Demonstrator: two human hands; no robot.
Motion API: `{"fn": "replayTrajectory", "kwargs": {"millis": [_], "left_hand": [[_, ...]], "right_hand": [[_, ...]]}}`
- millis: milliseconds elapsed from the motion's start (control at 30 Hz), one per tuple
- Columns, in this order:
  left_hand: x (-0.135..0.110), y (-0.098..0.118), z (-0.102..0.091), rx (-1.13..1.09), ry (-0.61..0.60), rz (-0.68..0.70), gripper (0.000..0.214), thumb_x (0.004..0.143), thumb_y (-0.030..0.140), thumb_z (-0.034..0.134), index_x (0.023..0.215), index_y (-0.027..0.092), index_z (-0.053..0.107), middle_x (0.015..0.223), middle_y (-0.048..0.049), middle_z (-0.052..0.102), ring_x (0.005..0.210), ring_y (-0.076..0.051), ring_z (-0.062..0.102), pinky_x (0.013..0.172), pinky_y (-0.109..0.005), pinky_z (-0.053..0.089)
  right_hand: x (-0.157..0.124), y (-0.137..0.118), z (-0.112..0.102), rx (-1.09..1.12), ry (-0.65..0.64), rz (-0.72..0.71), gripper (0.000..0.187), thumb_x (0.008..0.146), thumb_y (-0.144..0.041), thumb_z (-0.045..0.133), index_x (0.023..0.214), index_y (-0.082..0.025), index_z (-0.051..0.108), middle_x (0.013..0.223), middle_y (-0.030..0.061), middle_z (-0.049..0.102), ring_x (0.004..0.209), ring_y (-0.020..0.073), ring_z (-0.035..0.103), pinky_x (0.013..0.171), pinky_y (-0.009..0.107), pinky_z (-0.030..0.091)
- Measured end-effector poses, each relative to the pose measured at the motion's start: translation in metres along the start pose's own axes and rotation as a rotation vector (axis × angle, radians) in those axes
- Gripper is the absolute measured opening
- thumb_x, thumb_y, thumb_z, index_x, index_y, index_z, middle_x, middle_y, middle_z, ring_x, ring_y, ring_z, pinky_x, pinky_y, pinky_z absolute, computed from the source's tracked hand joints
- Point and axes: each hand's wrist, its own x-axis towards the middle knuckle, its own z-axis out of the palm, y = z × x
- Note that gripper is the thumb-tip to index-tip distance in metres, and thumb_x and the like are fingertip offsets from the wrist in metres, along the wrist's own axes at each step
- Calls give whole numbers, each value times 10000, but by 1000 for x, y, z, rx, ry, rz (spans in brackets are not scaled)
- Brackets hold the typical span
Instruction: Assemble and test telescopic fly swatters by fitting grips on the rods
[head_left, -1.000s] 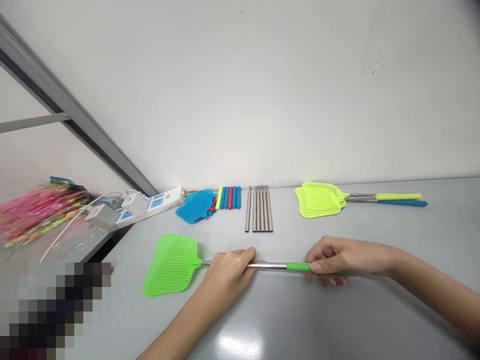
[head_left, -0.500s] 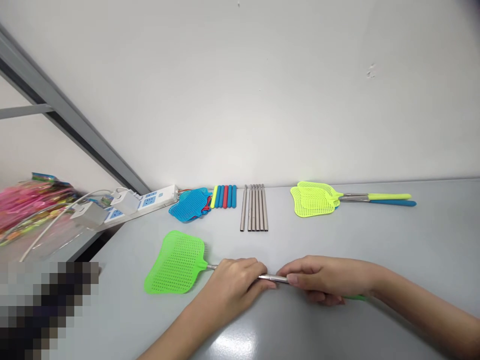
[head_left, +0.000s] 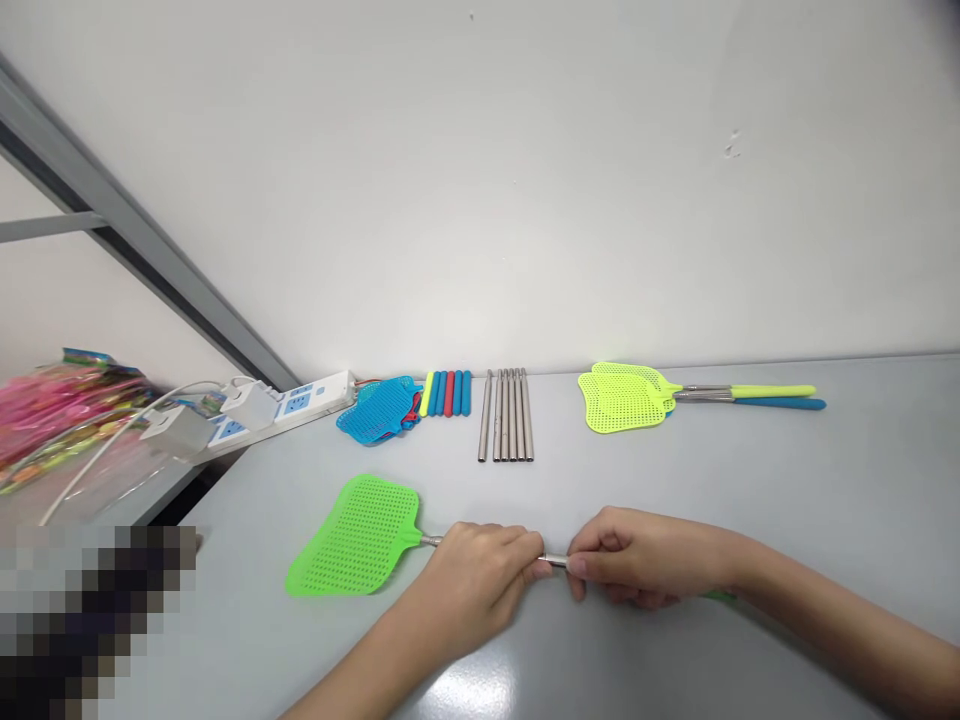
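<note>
A green fly swatter (head_left: 360, 535) with a perforated head lies across the front of the grey table, its metal rod running to the right. My left hand (head_left: 487, 575) is closed around the rod just right of the head. Close beside it, my right hand (head_left: 637, 555) grips the rod further along, with the thumb and fingers pinching it. A short stretch of bare metal shows between the two hands. Most of the handle is hidden under my right hand and wrist; a bit of green shows past the wrist.
Several metal rods (head_left: 514, 415) stand in a row near the wall, beside coloured handle grips (head_left: 450, 394) and stacked blue swatter heads (head_left: 379, 410). Assembled swatters (head_left: 626, 398) lie to the right. A power strip (head_left: 319, 393) and bagged pink items (head_left: 60, 410) are at left.
My left hand has slid slightly right along with the swatter, and my hands are closer together, so less rod shows between them. The swatter head has tilted a little.
</note>
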Motion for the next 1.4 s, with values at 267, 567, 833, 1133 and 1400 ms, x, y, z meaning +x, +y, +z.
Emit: {"fn": "replayTrajectory", "kwargs": {"millis": [267, 567, 833, 1133, 1400], "left_hand": [[0, 3, 1, 17, -23, -33, 312, 918, 303, 205, 738, 202, 439, 661, 31, 567, 561, -130, 514, 523, -236, 283], [-1, 3, 2, -3, -38, -58, 313, 920, 281, 201, 721, 199, 428, 647, 35, 568, 573, -129, 530, 518, -242, 264], [-4, 6, -5, -36, -72, -85, 341, 921, 288, 194, 716, 190, 449, 639, 24, 574, 560, -128, 522, 522, -235, 271], [-4, 10, -13, -73, -134, -129, 378, 922, 303, 187, 701, 188, 471, 634, 23, 582, 566, -124, 529, 529, -237, 277], [-2, 2, -13, -135, -104, -136, 402, 915, 373, 225, 711, 188, 518, 631, 16, 563, 600, -118, 521, 537, -231, 267]], "right_hand": [[-1, 3, -5, 45, 1, 11, 273, 790, -410, 531, 830, -158, 628, 491, -75, 334, 390, 25, 258, 332, 137, 206], [1, 1, -1, -22, 30, -19, 250, 781, -402, 525, 751, -163, 593, 488, -70, 358, 384, 33, 291, 329, 139, 249], [-1, 0, 5, -170, 67, -198, 345, 805, -309, 471, 517, -169, 343, 461, -81, 243, 414, 42, 225, 369, 186, 183], [-2, 3, 12, -360, 171, -332, 386, 815, -273, 448, 522, -174, 217, 536, -69, 136, 489, 63, 135, 426, 231, 136], [2, 2, 11, -355, 159, -360, 342, 826, -252, 418, 537, -176, 252, 538, -68, 166, 481, 59, 164, 414, 214, 152]]}}
